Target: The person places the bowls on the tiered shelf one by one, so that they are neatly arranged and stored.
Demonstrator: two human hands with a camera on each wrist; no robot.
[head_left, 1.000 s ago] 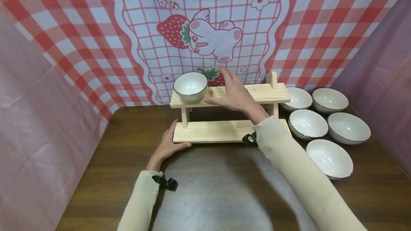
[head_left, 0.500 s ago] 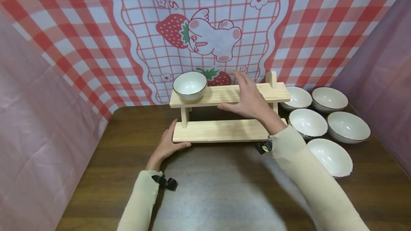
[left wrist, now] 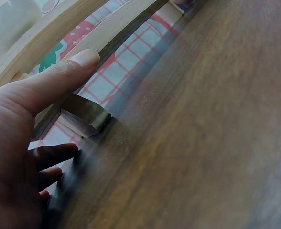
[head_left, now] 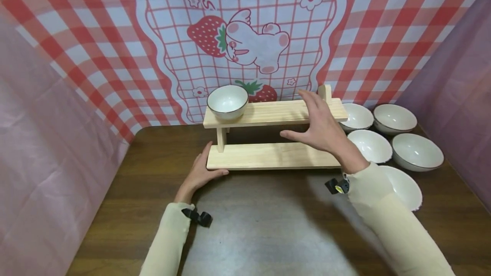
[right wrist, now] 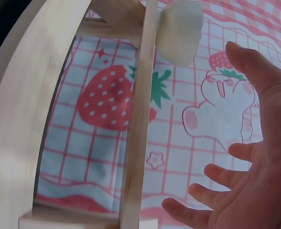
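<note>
A two-tier wooden display shelf stands against the cloth. One white bowl with a dark rim sits upright at the left end of its upper board. My left hand holds the left end of the lower board, with the thumb along the front edge and the fingers round the side. My right hand is spread in the air before the right part of the shelf and holds nothing. In the right wrist view its fingers are apart from the upper board, and the bowl is farther off.
Several white bowls stand right of the shelf, among them a front bowl partly covered by the right sleeve and a right bowl. A strawberry-patterned cloth hangs behind. The wooden table extends in front.
My right hand has moved rightward and slightly down along the shelf, away from the bowl on the upper board. The left hand, the shelf and the bowls have stayed in place.
</note>
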